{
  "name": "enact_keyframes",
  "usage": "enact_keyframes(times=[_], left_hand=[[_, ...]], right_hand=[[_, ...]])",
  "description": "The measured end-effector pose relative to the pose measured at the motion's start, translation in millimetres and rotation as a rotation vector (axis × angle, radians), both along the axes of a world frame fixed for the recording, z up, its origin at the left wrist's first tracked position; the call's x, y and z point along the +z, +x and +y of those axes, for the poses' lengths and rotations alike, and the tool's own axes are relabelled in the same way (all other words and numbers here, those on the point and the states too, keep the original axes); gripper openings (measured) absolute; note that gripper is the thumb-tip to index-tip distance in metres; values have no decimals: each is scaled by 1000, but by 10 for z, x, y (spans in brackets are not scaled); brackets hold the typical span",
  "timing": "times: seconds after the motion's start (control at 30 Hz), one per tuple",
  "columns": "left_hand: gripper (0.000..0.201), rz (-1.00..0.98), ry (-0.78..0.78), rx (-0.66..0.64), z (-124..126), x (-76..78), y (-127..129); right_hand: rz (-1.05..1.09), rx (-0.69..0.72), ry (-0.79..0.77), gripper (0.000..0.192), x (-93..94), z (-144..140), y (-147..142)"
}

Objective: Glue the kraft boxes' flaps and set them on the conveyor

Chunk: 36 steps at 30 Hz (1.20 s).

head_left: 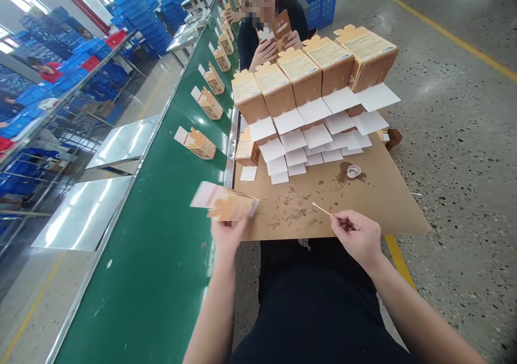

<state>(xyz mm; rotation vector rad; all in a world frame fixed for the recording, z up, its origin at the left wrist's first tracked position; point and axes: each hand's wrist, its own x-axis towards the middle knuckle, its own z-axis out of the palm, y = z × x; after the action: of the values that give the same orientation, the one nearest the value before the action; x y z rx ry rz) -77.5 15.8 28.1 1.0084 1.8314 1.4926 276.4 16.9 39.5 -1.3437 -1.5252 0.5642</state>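
Note:
My left hand (pixel 228 237) is closed around the lower part of a small brown carton (pixel 232 207) with an open white flap, held above the belt's edge and slightly blurred. In my right hand (pixel 358 236), a cotton swab (pixel 321 209) is pinched between thumb and fingers, its tip pointing left over the cardboard sheet (pixel 388 202). Wet marks cover the sheet beneath the swab. A small clear dish (pixel 354 172) sits in a wet patch beyond my right hand. Stacked cartons (pixel 301 76) with white flaps sticking out toward me stand behind it.
A green conveyor belt (pixel 161 213) runs along my left, carrying a row of cartons (pixel 204 144). One more carton (pixel 246 147) stands beside the stack. Across from me a person (pixel 297 25) holds a brown carton. Blue crates (pixel 321 6) stand behind them, and metal tables (pixel 83 210) lie left of the belt.

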Motion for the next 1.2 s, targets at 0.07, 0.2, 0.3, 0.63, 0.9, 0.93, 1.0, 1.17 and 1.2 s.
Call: enact_keyframes(times=[0.07,0.2,0.3,0.63,0.9,0.93,1.0,1.17,1.2], left_hand=[[78,50,53,190,41,87,-497],[78,103,27,352,168,154,-1268],[74,145,-73,387,237,78,-1464],[70,121,-42,345,417,-144,-1444],[77,204,-174,385,347,-115,-1351],[74,218,-134,444,290,-136,-1287],[62,250,-28,501,244,-171,-1120],[43,151,56,151,1023,11,-586],[42,130,22,73,1302,87,-486]], right_hand=[[-8,-29,8,28,11,10,65],[-1,-15,6,28,26,87,114],[5,-7,5,29,16,158,112],[-5,14,13,28,-11,182,141],[-62,-102,13,34,-2,166,382],[-73,-162,23,32,-3,120,486],[-71,-286,41,25,-3,3,693],[-24,-405,45,22,69,-117,907],[-35,-388,56,25,100,-88,883]])
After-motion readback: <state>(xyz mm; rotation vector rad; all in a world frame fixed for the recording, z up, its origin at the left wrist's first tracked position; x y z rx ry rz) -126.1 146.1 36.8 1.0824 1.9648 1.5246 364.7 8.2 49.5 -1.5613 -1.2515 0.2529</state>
